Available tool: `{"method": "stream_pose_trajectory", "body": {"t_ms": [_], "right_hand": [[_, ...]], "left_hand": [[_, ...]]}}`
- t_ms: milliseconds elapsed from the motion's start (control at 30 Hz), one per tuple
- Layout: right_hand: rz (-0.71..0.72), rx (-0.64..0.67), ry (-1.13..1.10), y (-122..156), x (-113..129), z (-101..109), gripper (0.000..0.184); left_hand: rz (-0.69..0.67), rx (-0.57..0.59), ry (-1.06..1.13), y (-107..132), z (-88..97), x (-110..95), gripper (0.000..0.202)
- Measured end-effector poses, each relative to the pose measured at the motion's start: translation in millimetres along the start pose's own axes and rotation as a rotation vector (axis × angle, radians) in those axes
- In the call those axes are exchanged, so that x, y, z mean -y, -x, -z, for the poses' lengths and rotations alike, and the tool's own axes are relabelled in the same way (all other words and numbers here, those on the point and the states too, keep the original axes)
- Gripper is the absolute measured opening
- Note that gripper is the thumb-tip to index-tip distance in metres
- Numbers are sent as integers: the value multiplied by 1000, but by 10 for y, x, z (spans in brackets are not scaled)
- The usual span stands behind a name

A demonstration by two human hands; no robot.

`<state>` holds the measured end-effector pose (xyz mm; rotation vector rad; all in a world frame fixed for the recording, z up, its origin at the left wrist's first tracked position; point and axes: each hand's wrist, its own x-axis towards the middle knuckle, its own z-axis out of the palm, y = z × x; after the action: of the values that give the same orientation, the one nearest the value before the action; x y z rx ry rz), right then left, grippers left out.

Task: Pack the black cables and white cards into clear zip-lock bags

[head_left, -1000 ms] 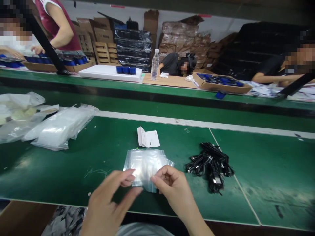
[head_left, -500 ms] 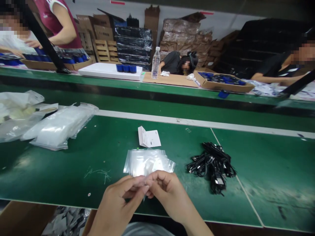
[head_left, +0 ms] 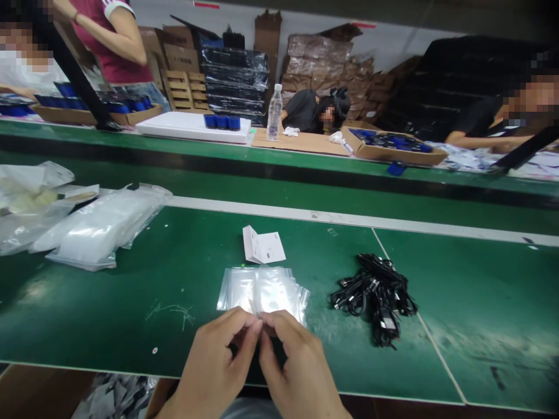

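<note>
My left hand (head_left: 218, 361) and my right hand (head_left: 299, 366) sit at the near edge of the green workbench (head_left: 131, 308), their fingertips pinched together. They touch the lower edge of a stack of small clear zip bags (head_left: 262, 291). Whether a bag lies between the fingertips is too thin to see. Above the stack lies a small pile of white cards (head_left: 263, 247). A tangled bundle of black cables (head_left: 373, 299) lies to the right of my right hand.
Large clear bags of white items (head_left: 102, 227) lie on the left of the bench. Beyond a raised green belt (head_left: 279, 186), co-workers handle cardboard trays of blue items (head_left: 393, 152). A water bottle (head_left: 274, 113) stands there. Stacked cartons and pallets fill the background.
My hands have moved closer together and lower, from fingers on the bag stack to fingertips meeting at its lower edge. The cables, cards and bags have not visibly moved.
</note>
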<state>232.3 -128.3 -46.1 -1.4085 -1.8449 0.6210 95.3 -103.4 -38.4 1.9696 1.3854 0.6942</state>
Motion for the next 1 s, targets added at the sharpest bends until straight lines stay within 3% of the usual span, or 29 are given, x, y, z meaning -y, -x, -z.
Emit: {"method": "stream_pose_trajectory", "body": {"t_ms": [133,233,367,433,533,667,800,1000], "right_hand": [[-16,-25,262,-61,-51,8,23],[-98,-50,396,-180,-105,129,24],[-145,131,104,-468,-138,358,19],[-209,153,-97,-701,-160,397,38],[-419,207,-321,-1129,-237,319,60],[-561,306,-408,-1563,-360,168,69],[-627,345,-476,-1650,-410,189,60],[-617,401,-573,-1598,-448,270,20]], "left_hand": [[-86,-109,-79,30,-86,72,28],[-104,-201,-105,30,-119,112,27],[-2,-133,-41,-14,-117,152,28],[56,-81,-1,-35,-121,178,29],[71,-63,19,-48,-141,217,29],[73,-65,39,-43,-157,240,26],[82,-55,70,-52,-145,229,25],[123,-50,162,-59,-134,236,27]]}}
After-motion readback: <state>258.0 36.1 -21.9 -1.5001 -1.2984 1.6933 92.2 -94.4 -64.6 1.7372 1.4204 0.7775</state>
